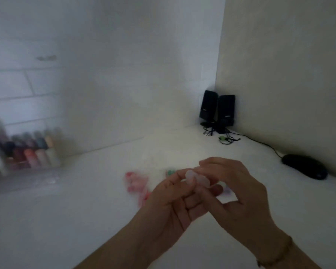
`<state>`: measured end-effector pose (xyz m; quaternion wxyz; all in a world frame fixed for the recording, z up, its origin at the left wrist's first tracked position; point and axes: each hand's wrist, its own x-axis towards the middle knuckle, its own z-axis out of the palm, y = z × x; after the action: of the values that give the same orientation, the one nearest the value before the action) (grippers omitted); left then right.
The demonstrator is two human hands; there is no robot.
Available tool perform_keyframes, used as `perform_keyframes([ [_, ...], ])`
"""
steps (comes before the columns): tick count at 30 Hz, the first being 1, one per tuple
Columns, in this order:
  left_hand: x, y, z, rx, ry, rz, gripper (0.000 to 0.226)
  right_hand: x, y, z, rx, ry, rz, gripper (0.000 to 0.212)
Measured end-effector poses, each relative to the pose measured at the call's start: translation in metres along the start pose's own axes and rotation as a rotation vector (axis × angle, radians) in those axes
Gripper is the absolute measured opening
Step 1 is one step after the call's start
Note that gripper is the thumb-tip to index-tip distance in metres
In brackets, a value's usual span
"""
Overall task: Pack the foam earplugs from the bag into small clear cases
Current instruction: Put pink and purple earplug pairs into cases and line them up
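Two bare hands meet above a white table [66,220], seen from the head camera I am watching through. The left hand [169,202] comes up from the lower middle of the view, palm turned partly toward me, its fingers curled upward. The right hand [239,189] reaches in from the lower right, back of the hand facing up, arched over the left fingertips; a thin bracelet [275,257] circles its wrist. Between them both hands pinch a small clear case [197,177], held in the air over the table. The picture is blurred, and I cannot tell whether the case is open or closed, or whether anything sits inside it.

Behind the hands, pink foam earplugs [136,183] lie loose on the table, with a green one [170,171] just beyond the left fingertips. At the far left, a clear box of coloured bottles [31,152] stands against the wall. In the far corner, a pair of black speakers [217,109] stands upright, with cables trailing from them. A black computer mouse [305,168] rests at the right, near the wall.
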<state>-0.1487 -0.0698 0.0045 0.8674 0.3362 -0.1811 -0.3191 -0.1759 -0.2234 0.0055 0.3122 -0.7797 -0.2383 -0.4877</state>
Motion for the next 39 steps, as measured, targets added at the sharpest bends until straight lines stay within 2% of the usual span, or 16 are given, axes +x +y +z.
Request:
perform_keyframes([
  [3, -0.019, 0.02, -0.017, -0.08, -0.026, 0.025, 0.052, 0.012, -0.011, 0.026, 0.124, -0.049, -0.047, 0.011],
  [7, -0.037, 0.048, -0.035, -0.107, 0.036, 0.179, 0.059, 0.029, -0.027, 0.059, 0.493, -0.046, 0.118, 0.011],
  [9, -0.042, 0.057, -0.044, -0.076, 0.084, 0.238, 0.064, 0.034, -0.032, 0.075, 0.594, -0.073, 0.185, 0.01],
  [12, -0.052, 0.066, -0.057, -0.057, 0.123, 0.286, 0.057, 0.032, -0.035, 0.093, 0.673, -0.106, 0.247, 0.006],
  [14, -0.058, 0.068, -0.064, -0.004, 0.148, 0.308, 0.05, 0.028, -0.034, 0.098, 0.611, -0.158, 0.235, 0.005],
  [17, -0.062, 0.065, -0.074, 0.119, 0.218, 0.326, 0.036, 0.023, -0.033, 0.101, 0.328, -0.206, 0.098, 0.011],
  [20, -0.061, 0.06, -0.08, 0.193, 0.24, 0.371, 0.037, 0.022, -0.032, 0.104, 0.088, -0.225, -0.041, 0.021],
  [23, -0.056, 0.054, -0.083, 0.212, 0.265, 0.407, 0.037, 0.019, -0.028, 0.105, -0.01, -0.23, -0.082, 0.026],
  [30, -0.053, 0.044, -0.09, 0.174, 0.286, 0.393, 0.041, 0.011, -0.028, 0.111, -0.049, -0.199, -0.144, 0.019],
  [33, -0.052, 0.045, -0.09, 0.329, 0.316, 0.426, 0.047, 0.013, -0.029, 0.11, -0.009, -0.228, -0.181, 0.017],
  [36, -0.051, 0.044, -0.093, 0.447, 0.357, 0.456, 0.069, 0.011, -0.028, 0.11, -0.078, -0.221, -0.22, 0.024],
  [38, -0.052, 0.044, -0.091, 0.35, 0.288, 0.409, 0.076, 0.008, -0.033, 0.109, 0.081, -0.162, -0.074, 0.019],
  [39, -0.053, 0.046, -0.088, 0.272, 0.218, 0.354, 0.072, 0.007, -0.037, 0.109, 0.2, -0.143, 0.02, 0.018],
])
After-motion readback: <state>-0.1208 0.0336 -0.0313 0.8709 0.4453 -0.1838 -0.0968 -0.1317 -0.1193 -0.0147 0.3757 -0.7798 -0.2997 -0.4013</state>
